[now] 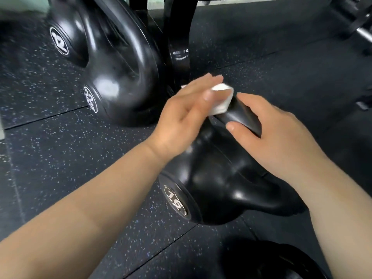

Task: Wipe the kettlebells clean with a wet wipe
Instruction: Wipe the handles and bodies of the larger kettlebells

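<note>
On a speckled gym floor (60, 148), kettlebells marked 12 (66, 37) and 22 (120, 81) stood at left. At centre, the left hand (185, 115) pinched a folded wet wipe (222, 101) against the handle (239, 115) of the 16 kettlebell (221, 188). The right hand (281, 133) had its grip closed round that handle. Wiping seemed mid-way, with the other bells probably still to do.

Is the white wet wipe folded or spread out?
Folded: the white wet wipe is a small thick pad pinched in the left hand.
</note>
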